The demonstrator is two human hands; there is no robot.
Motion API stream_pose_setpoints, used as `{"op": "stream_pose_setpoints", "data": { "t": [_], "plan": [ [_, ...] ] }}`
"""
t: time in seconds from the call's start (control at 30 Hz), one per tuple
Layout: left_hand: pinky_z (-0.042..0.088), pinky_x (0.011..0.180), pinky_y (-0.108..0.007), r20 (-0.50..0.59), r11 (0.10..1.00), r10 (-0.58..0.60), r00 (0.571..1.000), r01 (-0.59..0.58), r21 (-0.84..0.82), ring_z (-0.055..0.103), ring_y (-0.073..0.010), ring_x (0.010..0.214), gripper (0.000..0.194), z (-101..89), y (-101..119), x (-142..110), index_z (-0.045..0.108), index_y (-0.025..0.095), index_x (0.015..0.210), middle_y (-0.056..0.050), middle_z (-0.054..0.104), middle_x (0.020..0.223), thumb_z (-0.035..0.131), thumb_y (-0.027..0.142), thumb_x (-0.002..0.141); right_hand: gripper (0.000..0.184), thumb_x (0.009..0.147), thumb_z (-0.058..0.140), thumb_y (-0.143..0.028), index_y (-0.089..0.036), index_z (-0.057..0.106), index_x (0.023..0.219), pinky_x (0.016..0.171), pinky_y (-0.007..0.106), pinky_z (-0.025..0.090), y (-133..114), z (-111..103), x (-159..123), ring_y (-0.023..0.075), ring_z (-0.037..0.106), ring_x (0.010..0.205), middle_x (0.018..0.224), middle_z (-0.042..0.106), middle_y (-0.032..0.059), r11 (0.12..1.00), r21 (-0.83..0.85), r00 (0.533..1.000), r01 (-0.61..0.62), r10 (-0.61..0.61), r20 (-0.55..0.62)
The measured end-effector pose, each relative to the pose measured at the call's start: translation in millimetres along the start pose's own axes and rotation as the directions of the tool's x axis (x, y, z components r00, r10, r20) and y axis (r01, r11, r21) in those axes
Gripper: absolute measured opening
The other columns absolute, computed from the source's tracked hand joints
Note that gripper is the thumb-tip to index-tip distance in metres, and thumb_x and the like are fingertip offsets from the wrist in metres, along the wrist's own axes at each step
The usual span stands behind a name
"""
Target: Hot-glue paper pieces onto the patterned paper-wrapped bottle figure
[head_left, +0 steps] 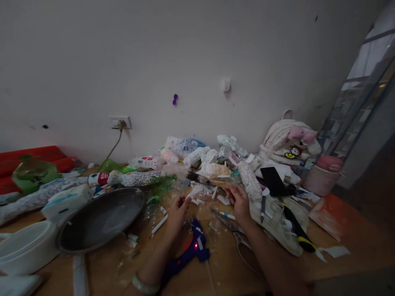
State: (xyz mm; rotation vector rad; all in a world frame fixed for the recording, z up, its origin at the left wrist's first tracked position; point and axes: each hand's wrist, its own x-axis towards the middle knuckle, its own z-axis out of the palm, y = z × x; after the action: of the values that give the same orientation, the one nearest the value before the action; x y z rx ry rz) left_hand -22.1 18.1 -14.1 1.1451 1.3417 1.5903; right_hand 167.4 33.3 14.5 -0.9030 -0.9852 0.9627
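My left hand (pixel 177 210) is curled, its fingers pinched on a small pale scrap that I cannot name, above the wooden table (pixel 222 271). My right hand (pixel 238 201) is closed too, gripping the wooden handle of a paintbrush (pixel 206 180) that lies across the clutter. A purple hot glue gun (pixel 188 253) with a red light lies under my left forearm. Scissors (pixel 235 230) lie beside my right wrist. Small white tubes and scraps are scattered between the hands.
A dark round pan (pixel 101 218) and a white tub (pixel 26 246) sit at the left. Plastic bags, wrapped bottles and a green jug (pixel 31 172) pile along the wall. A black phone (pixel 274 181), white backpack (pixel 290 142) and pink container (pixel 322 176) are on the right.
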Motion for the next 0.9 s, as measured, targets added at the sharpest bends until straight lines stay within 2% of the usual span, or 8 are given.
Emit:
{"op": "stream_pose_setpoints", "data": {
  "t": [0.1,0.23,0.33,0.53,0.7,0.9],
  "plan": [
    [0.036,0.051,-0.027,-0.029,1.000,0.008,1.000,-0.007,0.008,0.044,-0.0143,0.054,0.057,-1.9,0,2,0.055,0.020,0.064,0.003,0.051,0.057,0.066,0.074,0.047,0.048,0.060,0.067,-0.062,-0.019,0.049,0.052,0.040,0.022,0.024,7,-8,-3,0.0078,0.032,0.043,0.047,0.044,-0.0040,1.000,0.029,0.997,0.001,0.001,-0.073],
    [0.036,0.049,-0.026,-0.042,1.000,0.021,0.999,-0.020,0.020,0.043,-0.0136,0.051,0.057,-3.5,0,4,0.052,0.021,0.063,0.004,0.048,0.054,0.063,0.075,0.050,0.047,0.059,0.068,-0.063,-0.018,0.053,0.053,0.041,0.023,0.024,15,-19,-2,0.0084,0.033,0.043,0.046,0.044,-0.0041,1.000,0.017,0.995,0.003,-0.001,-0.096],
    [0.036,0.049,-0.026,-0.047,0.998,0.038,0.998,-0.036,0.042,0.044,-0.0141,0.052,0.055,-4.3,-2,5,0.053,0.021,0.063,0.004,0.049,0.056,0.062,0.074,0.053,0.048,0.060,0.067,-0.064,-0.019,0.052,0.051,0.041,0.023,0.024,19,-26,0,0.0091,0.034,0.043,0.045,0.044,-0.0040,1.000,-0.004,0.998,-0.007,0.006,-0.063],
    [0.036,0.050,-0.026,-0.041,0.995,0.062,0.997,-0.058,0.084,0.043,-0.0138,0.052,0.054,-5.9,-3,5,0.051,0.021,0.061,0.004,0.048,0.053,0.061,0.075,0.054,0.050,0.058,0.068,-0.065,-0.020,0.049,0.049,0.047,0.025,0.031,22,-28,0,0.0104,0.038,0.046,0.045,0.044,-0.0042,0.998,-0.065,1.000,0.007,-0.006,0.002],
    [0.035,0.051,-0.027,-0.036,0.992,0.073,0.997,-0.069,0.102,0.044,-0.0144,0.053,0.055,-7.2,-4,6,0.053,0.021,0.062,0.004,0.049,0.054,0.060,0.075,0.054,0.050,0.060,0.066,-0.066,-0.020,0.049,0.050,0.045,0.025,0.028,23,-28,-1,0.0100,0.035,0.044,0.045,0.043,-0.0044,0.996,-0.084,0.999,0.015,-0.012,0.034],
    [0.035,0.051,-0.027,-0.022,0.993,0.071,0.997,-0.068,0.100,0.045,-0.0148,0.055,0.054,-6.9,-4,5,0.054,0.021,0.064,0.004,0.050,0.057,0.062,0.074,0.054,0.050,0.061,0.065,-0.066,-0.020,0.047,0.049,0.048,0.025,0.030,23,-27,-3,0.0105,0.035,0.045,0.044,0.042,-0.0047,0.992,-0.118,0.998,0.038,-0.032,0.054]
  ]
}}
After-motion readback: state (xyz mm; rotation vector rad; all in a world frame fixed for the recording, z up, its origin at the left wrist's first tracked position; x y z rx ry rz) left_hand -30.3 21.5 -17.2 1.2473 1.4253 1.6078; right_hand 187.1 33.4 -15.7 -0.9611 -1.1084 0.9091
